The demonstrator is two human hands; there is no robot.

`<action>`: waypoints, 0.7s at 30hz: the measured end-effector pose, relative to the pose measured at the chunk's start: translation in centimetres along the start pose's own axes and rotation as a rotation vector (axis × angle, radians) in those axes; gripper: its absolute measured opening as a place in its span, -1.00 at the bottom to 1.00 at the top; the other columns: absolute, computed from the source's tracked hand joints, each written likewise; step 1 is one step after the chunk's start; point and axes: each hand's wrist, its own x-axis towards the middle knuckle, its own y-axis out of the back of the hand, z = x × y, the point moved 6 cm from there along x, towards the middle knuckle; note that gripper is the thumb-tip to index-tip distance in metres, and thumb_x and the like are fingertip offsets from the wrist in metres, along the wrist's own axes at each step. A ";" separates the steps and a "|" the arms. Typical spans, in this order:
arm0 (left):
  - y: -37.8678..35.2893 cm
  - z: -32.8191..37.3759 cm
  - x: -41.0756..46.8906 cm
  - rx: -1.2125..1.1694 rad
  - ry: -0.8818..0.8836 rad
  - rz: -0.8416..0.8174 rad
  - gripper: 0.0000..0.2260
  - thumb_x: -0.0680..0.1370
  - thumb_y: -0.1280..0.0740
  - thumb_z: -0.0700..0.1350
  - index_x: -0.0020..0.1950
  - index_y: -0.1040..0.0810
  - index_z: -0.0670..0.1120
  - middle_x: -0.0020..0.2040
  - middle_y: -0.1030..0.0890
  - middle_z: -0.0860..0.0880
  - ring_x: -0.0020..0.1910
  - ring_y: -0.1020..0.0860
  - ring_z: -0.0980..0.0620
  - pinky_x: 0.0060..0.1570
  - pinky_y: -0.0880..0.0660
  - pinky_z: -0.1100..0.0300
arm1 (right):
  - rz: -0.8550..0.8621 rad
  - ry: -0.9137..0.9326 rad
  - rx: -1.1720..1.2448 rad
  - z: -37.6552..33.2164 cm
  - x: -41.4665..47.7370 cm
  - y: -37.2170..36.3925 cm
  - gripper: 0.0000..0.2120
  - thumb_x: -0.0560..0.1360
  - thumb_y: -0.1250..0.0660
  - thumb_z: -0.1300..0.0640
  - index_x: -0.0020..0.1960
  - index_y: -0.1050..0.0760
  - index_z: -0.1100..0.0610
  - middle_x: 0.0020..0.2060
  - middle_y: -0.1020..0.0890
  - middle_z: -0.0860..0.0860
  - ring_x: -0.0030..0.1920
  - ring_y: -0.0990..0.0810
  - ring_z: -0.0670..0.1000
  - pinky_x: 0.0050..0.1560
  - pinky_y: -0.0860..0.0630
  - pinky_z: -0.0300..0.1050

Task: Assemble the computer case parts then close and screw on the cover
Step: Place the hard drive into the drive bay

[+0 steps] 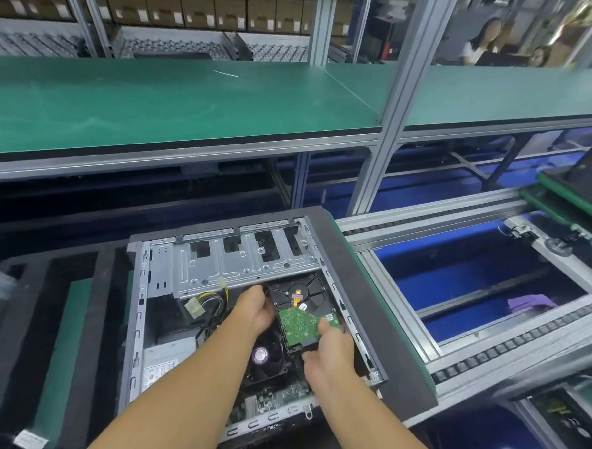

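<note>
An open computer case (140, 321) lies on its side on a black foam pallet, cover off. Inside it, a hard drive (300, 301) with a green circuit board facing up sits tilted just below the silver drive cage (241, 261). My left hand (254, 310) grips the drive's left edge. My right hand (328, 353) grips its near end, thumb on the green board. A black CPU fan (264, 358) lies under my wrists. Yellow and black power cables with a white connector (194, 307) hang left of the drive.
The black foam pallet (367, 306) rests on a roller conveyor (500, 351) running right, with blue bins below it. A green shelf (178, 103) spans the back above the case. Another unit (580, 182) sits at far right. Aluminium posts stand behind the case.
</note>
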 end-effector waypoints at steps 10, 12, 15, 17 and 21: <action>-0.3 -0.4 -0.6 0.335 0.043 -0.055 -0.70 0.67 -0.09 -0.19 0.12 -0.61 -0.22 -0.05 -0.72 -0.19 -0.06 -0.68 -0.15 -0.17 -0.58 0.07 | 0.027 -0.014 0.022 0.0 0.2 -0.1 -0.48 0.68 -0.24 0.29 0.59 -0.19 0.19 0.47 -0.36 0.17 0.47 -0.36 0.19 0.55 -0.17 0.30; 0.1 -0.6 -0.7 0.459 0.066 0.007 -0.60 0.68 0.02 -0.14 0.03 -0.60 -0.21 -0.13 -0.70 -0.19 -0.11 -0.63 -0.14 -0.21 -0.51 0.10 | 0.028 -0.021 0.013 0.1 0.1 -0.2 -0.48 0.67 -0.26 0.28 0.59 -0.20 0.15 0.48 -0.37 0.21 0.49 -0.36 0.26 0.53 -0.21 0.34; 1.0 -0.2 -0.5 0.609 0.071 0.088 -0.54 0.68 0.10 -0.07 -0.06 -0.55 -0.19 -0.12 -0.63 -0.18 -0.16 -0.56 -0.11 -0.21 -0.44 0.13 | -0.013 -0.030 0.030 0.2 0.3 -0.4 -0.61 0.67 -0.26 0.29 0.46 -0.36 0.06 0.34 -0.49 0.21 0.30 -0.51 0.19 0.47 -0.32 0.36; 1.6 -0.2 0.0 0.613 0.078 0.096 -0.55 0.66 0.10 -0.09 -0.06 -0.56 -0.20 -0.16 -0.62 -0.18 -0.19 -0.55 -0.12 -0.22 -0.45 0.13 | -0.037 -0.021 0.020 0.1 0.5 -0.7 -0.68 0.68 -0.25 0.30 0.36 -0.43 0.01 0.25 -0.53 0.19 0.12 -0.50 0.13 0.37 -0.44 0.25; 2.4 -0.2 0.7 0.561 0.085 0.108 -0.55 0.65 0.10 -0.12 -0.08 -0.57 -0.18 -0.25 -0.63 -0.16 -0.25 -0.57 -0.14 -0.23 -0.55 0.08 | -0.044 -0.048 0.051 0.1 0.3 -1.4 -0.50 0.69 -0.24 0.29 0.54 -0.28 -0.06 0.52 -0.31 0.21 0.46 -0.38 0.26 0.48 -0.29 0.33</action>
